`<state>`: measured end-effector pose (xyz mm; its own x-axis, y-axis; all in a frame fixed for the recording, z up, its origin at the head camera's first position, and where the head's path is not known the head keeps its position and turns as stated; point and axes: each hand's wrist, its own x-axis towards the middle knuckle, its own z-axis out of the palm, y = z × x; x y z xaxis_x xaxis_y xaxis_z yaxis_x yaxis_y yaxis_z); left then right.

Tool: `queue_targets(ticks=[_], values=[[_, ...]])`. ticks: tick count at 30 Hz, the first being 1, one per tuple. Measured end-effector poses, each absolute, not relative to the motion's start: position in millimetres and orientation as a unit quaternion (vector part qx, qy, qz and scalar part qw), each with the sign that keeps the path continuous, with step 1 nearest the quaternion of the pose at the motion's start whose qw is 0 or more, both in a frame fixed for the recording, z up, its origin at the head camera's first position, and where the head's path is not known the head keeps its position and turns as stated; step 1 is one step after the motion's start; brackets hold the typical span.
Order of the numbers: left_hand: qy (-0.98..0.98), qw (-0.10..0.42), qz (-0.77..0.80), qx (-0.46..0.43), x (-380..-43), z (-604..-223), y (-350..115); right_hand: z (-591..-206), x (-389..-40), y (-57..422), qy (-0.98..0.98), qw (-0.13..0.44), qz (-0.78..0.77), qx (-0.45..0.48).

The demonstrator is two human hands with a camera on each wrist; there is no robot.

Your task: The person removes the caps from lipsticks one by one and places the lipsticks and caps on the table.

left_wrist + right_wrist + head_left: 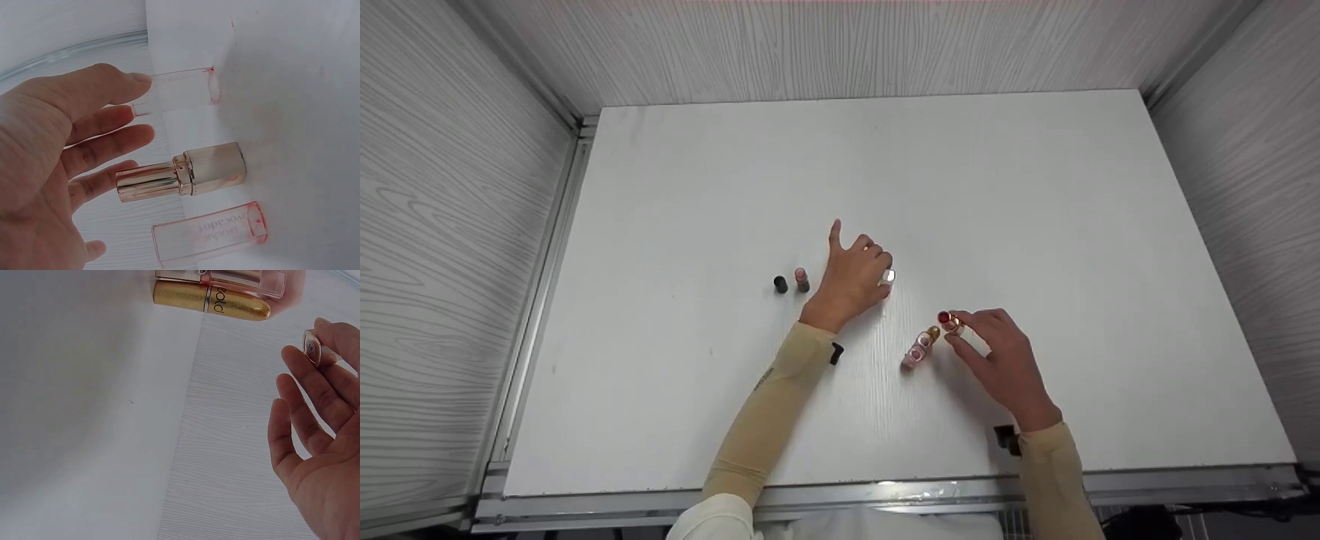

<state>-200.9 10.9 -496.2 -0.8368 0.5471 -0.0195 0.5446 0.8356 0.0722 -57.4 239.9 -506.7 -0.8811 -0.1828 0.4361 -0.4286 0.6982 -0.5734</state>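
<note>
My left hand [851, 277] reaches over the middle of the table. In the left wrist view its thumb and a finger pinch a clear cap [183, 89]. Beside those fingers stands a gold lipstick tube [216, 167], with a second clear pink-edged cap [211, 233] on its other side. My right hand [1005, 360] pinches a gold lipstick [952, 324] whose red end shows at the top; the right wrist view shows its base [311, 349]. Close by that hand are a gold tube [211, 301] with lettering and clear pink tubes [916, 352].
Left of my left hand, a small black cap [780, 284] stands near a pink lipstick [802, 280]. The white table [697, 187] has wood-grain panels [847, 49] behind it and on both sides. A metal rail [885, 491] runs along its front edge.
</note>
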Motion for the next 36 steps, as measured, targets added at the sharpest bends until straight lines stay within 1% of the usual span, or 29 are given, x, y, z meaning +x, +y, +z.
queue_targets(ticks=[3, 6, 10, 17, 23, 31, 36], values=[[0.957, 0.007, 0.04, 0.286, -197, -489, 9, -506, -57, 240, -0.908, 0.171, 0.346, 0.167], [0.953, -0.022, 0.06, 0.296, -191, -474, 9, -505, -57, 239, -0.907, 0.17, 0.348, 0.163], [0.935, -0.051, 0.088, 0.339, -180, -447, 9, -503, -59, 237, -0.906, 0.172, 0.35, 0.162], [0.886, -0.021, 0.137, 0.443, -153, -417, 8, -501, -60, 234, -0.908, 0.168, 0.345, 0.169], [0.853, -0.036, 0.171, 0.492, -138, -411, 11, -503, -58, 233, -0.909, 0.164, 0.342, 0.175], [0.842, -0.07, 0.155, 0.513, -136, -411, 15, -501, -60, 234, -0.902, 0.18, 0.347, 0.185], [0.838, -0.075, 0.154, 0.518, -134, -414, 18, -500, -60, 234, -0.902, 0.189, 0.34, 0.187]])
